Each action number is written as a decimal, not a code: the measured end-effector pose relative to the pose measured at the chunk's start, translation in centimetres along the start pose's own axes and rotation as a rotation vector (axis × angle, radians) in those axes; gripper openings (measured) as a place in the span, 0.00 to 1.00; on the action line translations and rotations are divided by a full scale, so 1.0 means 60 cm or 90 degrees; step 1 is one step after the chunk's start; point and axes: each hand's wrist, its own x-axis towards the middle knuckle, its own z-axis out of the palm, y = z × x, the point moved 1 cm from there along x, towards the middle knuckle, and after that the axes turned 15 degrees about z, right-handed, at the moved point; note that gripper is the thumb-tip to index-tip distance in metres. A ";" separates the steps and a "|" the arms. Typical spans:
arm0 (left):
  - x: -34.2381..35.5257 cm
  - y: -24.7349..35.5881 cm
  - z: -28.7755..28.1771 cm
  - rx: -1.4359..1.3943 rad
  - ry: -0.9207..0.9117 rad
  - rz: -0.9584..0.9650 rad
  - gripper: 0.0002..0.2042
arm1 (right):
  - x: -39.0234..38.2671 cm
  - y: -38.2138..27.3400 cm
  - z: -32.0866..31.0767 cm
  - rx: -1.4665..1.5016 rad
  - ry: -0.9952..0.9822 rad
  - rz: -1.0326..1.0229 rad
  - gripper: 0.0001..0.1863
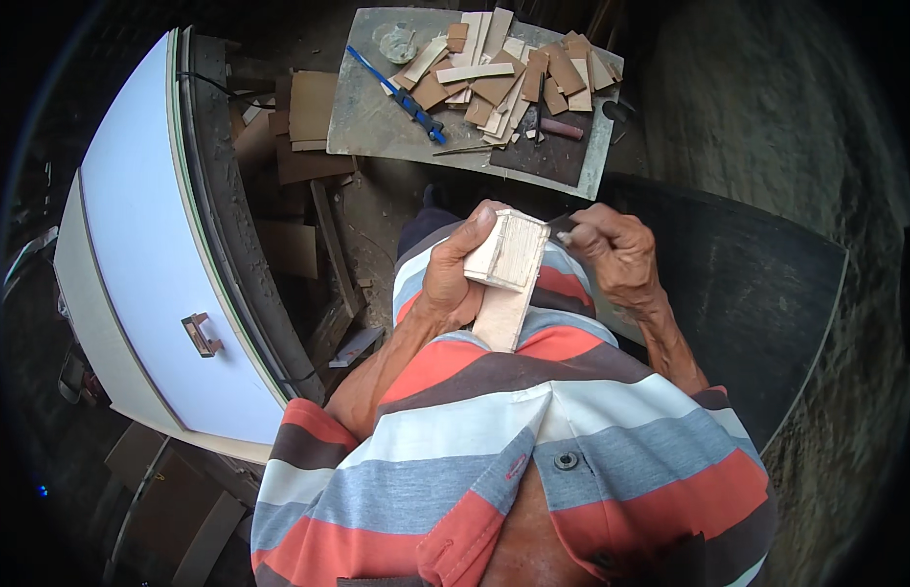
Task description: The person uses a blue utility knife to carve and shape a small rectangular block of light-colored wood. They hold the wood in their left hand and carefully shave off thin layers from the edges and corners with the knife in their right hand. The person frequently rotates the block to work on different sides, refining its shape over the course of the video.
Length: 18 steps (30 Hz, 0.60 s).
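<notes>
Left hand (453, 274) grips wood box (510, 250) over the lap; its strip (501, 315) points down to the shirt (455, 430). Right hand (621, 256) curled just beside the box's right edge; can't tell if it's holding anything. Table (367, 122) ahead: wood scraps (494, 86), blue tool (408, 106).

Bench (362, 129) stands ahead, grey top with stains, lighter right edge. Floor (379, 210) under and left of it dark, dusty, with small chips. Brown boards (316, 106) lie there near bench, also narrow plank (336, 249) farther back. On left, large white panel (147, 235), smooth, with pale border on outer side; dark, rough edge on inner side. On right, wide black board (758, 284) with thin light edge. Beyond it, rough grey-brown surface (758, 108); wall or ground, cannot tell. Room rather dim, white panel brightest, corners almost black.
</notes>
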 end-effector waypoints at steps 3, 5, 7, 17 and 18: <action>0.000 0.003 -0.005 -0.002 -0.005 0.031 0.17 | -0.019 -0.003 -0.011 0.139 0.107 0.202 0.13; -0.003 0.003 -0.002 -0.002 -0.007 0.029 0.17 | -0.026 -0.016 0.004 -0.024 0.104 0.134 0.14; -0.002 0.001 -0.003 -0.011 0.001 0.027 0.17 | -0.028 -0.023 0.014 -0.105 0.089 0.123 0.17; -0.005 0.002 -0.006 -0.046 0.041 0.045 0.17 | -0.016 0.003 0.031 -0.217 0.230 -0.086 0.08; -0.006 0.003 -0.006 -0.053 0.052 0.052 0.18 | -0.018 0.005 0.035 -0.221 0.205 -0.088 0.06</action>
